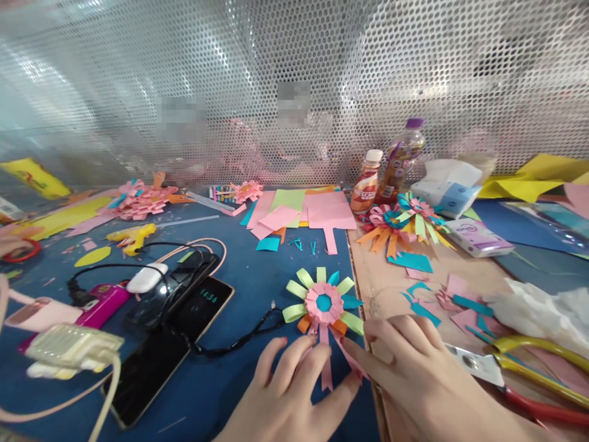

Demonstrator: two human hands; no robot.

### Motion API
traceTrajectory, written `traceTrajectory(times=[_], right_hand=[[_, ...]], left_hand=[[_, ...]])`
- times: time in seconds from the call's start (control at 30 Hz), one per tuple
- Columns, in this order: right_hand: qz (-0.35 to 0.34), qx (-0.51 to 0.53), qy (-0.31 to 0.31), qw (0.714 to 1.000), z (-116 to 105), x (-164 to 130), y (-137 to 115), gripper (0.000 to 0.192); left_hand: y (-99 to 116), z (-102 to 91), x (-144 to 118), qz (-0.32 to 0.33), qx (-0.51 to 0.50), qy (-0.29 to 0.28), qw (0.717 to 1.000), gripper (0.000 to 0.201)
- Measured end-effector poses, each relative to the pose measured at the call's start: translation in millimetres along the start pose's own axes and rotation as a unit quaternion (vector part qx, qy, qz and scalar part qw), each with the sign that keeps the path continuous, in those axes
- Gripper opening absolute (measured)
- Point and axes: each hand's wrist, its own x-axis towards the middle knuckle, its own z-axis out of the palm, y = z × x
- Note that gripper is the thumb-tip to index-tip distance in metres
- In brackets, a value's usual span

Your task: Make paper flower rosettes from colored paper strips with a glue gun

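A paper flower lies flat on the blue tabletop, with a pink ring, a blue centre, green, blue and orange loops and two pink paper strips trailing toward me. My left hand rests just below it with fingers spread, its fingertips at the flower's lower edge and its thumb by the strips. From the right, my right hand reaches in, index finger stretched onto the slanting pink strip, the other fingers bent. Its thumb is hidden. Beside it lie scissors with yellow and red handles.
On the left are a phone, cables, a charger and a yellow glue gun. Coloured paper lies behind the flower. Bottles, finished paper flowers, tissues and paper scraps occupy the right. A perforated metal screen closes off the back.
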Motion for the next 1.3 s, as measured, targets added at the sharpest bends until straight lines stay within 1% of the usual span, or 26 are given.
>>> traceTrajectory(times=[0.07, 0.2, 0.33, 0.4, 0.5, 0.57, 0.63, 0.8, 0.87, 0.97, 1.03, 1.17, 1.3], right_hand=[[0.003, 0.007, 0.004, 1.000, -0.8, 0.2, -0.4, 0.037], [0.024, 0.017, 0.005, 1.000, -5.0, 1.3, 0.2, 0.032], [0.064, -0.029, -0.005, 0.998, -5.5, 4.5, 5.7, 0.028], [0.080, -0.030, -0.021, 0.996, -3.2, 5.9, 9.0, 0.028], [0.096, -0.020, -0.032, 0.995, 1.3, 6.2, 11.7, 0.025], [0.107, -0.022, -0.027, 0.994, 3.9, 5.5, 11.9, 0.022], [0.112, -0.024, -0.024, 0.993, 5.5, 4.8, 11.7, 0.020], [0.110, -0.031, -0.028, 0.993, 1.3, 6.3, 13.3, 0.018], [0.098, -0.040, -0.022, 0.994, -2.3, 7.9, 12.4, 0.017], [0.062, -0.035, 0.004, 0.997, -4.8, 9.0, 7.1, 0.020], [0.040, -0.028, 0.014, 0.999, -3.7, 8.4, 2.5, 0.021], [0.030, -0.034, 0.007, 0.999, 0.4, 6.6, -1.7, 0.023], [0.033, -0.027, 0.004, 0.999, 1.2, 7.8, -0.6, 0.022]], left_hand=[[-1.2, -0.1, -0.3, 0.002, 0.000, -0.001, 1.000, 0.044], [-2.5, 3.7, -0.6, -0.003, -0.011, 0.008, 1.000, 0.038], [-0.6, 14.3, -0.6, -0.011, -0.022, 0.077, 0.997, 0.036], [0.8, 17.7, -0.8, -0.009, -0.023, 0.096, 0.995, 0.034], [1.3, 15.8, -1.1, -0.010, -0.030, 0.068, 0.997, 0.034], [0.7, 11.4, -1.3, -0.011, -0.030, 0.040, 0.999, 0.036], [-0.2, 7.3, -1.4, -0.008, -0.026, 0.025, 0.999, 0.038], [0.4, 5.9, -1.6, -0.012, -0.037, 0.016, 0.999, 0.037], [1.6, 6.7, -2.0, -0.016, -0.040, 0.022, 0.999, 0.036], [0.3, 3.9, -3.1, -0.019, -0.036, 0.031, 0.999, 0.034], [-4.9, -1.9, -3.3, -0.020, -0.031, 0.018, 0.999, 0.033], [-22.1, -16.1, -1.2, -0.036, 0.000, -0.024, 0.999, 0.055], [-32.2, -20.4, -0.3, -0.088, 0.013, -0.023, 0.996, 0.049]])
